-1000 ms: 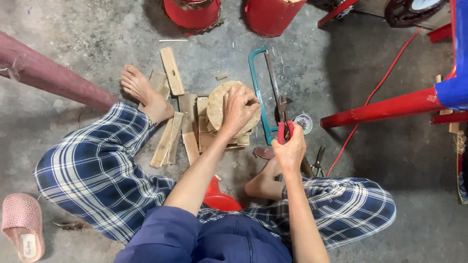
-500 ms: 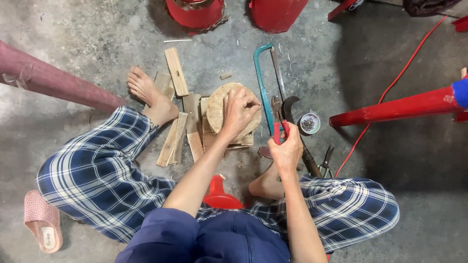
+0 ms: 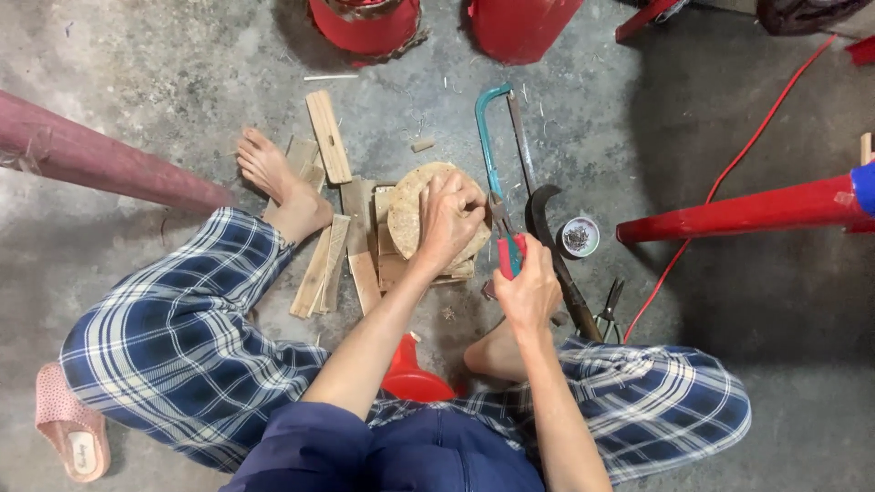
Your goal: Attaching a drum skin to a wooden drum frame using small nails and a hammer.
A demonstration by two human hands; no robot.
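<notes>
Left hand (image 3: 448, 217) pressed flat on round wooden disc (image 3: 428, 219), pinning it to stacked offcuts on concrete floor (image 3: 711, 364). Right hand (image 3: 527, 290) closed around red-handled pliers (image 3: 507, 253) at disc's right edge. Teal hacksaw (image 3: 488, 150), curved knife (image 3: 551, 246), small tin of nails (image 3: 581, 236) lying beside. Disc apparently cut out already; edge work seemingly unfinished.
</notes>
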